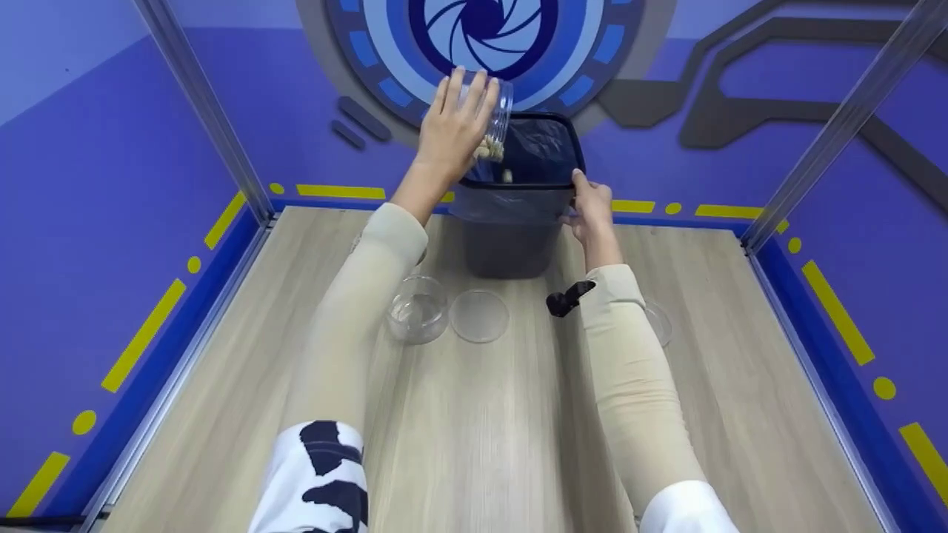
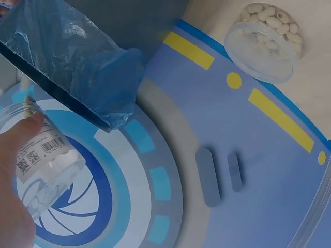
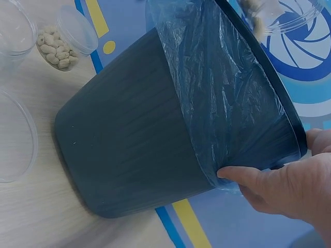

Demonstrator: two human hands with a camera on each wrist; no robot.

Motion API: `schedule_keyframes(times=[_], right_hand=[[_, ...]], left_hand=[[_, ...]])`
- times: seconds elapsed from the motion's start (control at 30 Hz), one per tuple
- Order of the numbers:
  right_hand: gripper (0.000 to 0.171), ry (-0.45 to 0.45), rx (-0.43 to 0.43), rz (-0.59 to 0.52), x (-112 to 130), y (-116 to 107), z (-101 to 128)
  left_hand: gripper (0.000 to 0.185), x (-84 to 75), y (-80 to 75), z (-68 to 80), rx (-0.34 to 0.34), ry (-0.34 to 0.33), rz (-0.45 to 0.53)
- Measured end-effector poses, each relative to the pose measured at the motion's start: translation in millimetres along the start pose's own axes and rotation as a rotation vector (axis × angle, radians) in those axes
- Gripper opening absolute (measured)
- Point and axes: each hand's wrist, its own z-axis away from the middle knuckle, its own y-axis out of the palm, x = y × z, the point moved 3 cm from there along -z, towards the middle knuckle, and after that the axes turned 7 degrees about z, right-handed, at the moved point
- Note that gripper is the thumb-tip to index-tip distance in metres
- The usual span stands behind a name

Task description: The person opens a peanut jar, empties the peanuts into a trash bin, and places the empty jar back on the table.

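My left hand (image 1: 453, 126) grips a clear plastic jar (image 1: 501, 117) and holds it tipped, mouth down, over a dark grey bin (image 1: 509, 246) lined with a blue bag (image 1: 541, 144). Pale nut-like pieces (image 1: 490, 150) spill from the jar into the bin. The left wrist view shows the labelled jar (image 2: 45, 166) in my fingers beside the bag's folded edge (image 2: 83, 62). My right hand (image 1: 589, 206) grips the bin's right rim; in the right wrist view its thumb and fingers (image 3: 269, 183) pinch the rim and bag, and the bin (image 3: 139, 144) leans.
On the wooden table stand an empty clear jar (image 1: 417, 317), a clear lid (image 1: 480, 316) and another lid (image 1: 661, 324) partly behind my right arm. A jar of pale pieces (image 2: 266, 41) (image 3: 58, 46) sits near the bin. Metal posts and purple walls enclose the table.
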Motion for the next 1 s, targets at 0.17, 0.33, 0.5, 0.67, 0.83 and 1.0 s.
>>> schedule_keyframes(times=[0.17,0.33,0.5,0.67,0.83,1.0], right_hand=[[0.061,-0.008,-0.001,0.021,0.8,0.6,0.0],[0.063,-0.003,-0.004,0.024,0.7,-0.5,-0.8],[0.066,0.008,-0.008,0.006,0.1,-2.8,-0.8],[0.066,0.006,-0.010,0.013,-0.2,-1.9,-0.2],[0.067,0.003,0.004,-0.014,0.0,1.1,-0.8],[0.065,0.008,-0.005,-0.010,0.7,0.5,-0.7]], left_hand=[[0.101,-1.0,0.0,0.0,-0.015,0.005,0.007],[0.101,-3.2,1.8,-0.2,-0.012,0.015,0.012],[0.101,-6.2,3.5,-0.8,-0.056,0.030,0.009],[0.093,-6.6,3.9,-0.5,-0.109,0.037,-0.005],[0.095,-6.3,5.0,0.9,-0.063,0.031,-0.015],[0.099,-8.9,5.4,-0.3,-0.041,0.047,-0.028]])
